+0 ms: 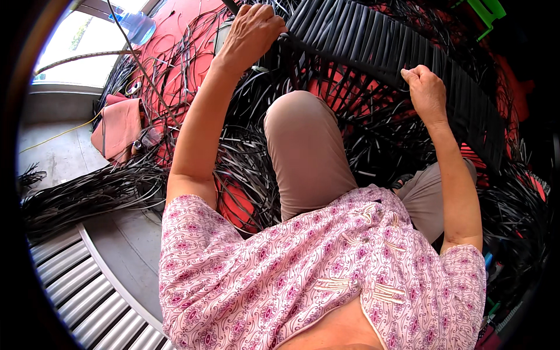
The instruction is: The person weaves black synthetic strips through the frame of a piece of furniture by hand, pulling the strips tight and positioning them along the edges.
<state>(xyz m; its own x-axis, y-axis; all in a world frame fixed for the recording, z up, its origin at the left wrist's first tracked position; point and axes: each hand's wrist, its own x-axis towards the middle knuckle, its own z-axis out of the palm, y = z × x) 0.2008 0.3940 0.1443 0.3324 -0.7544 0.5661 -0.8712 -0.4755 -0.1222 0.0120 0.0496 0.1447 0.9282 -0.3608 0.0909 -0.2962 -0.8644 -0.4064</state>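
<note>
A long panel of black woven strips slopes from the upper middle down to the right in front of me. Loose strip ends hang in a tangle along its near edge. My left hand is closed at the panel's left end, and its fingers hide what they hold. By the panel's near edge, my right hand is closed in a pinch; whatever is between thumb and fingers is too small to make out.
Black strips lie scattered over the red floor covering. A thick bundle of strips lies at left, above a slatted metal surface. A clear blue bottle stands by the window; a green plastic piece is at upper right.
</note>
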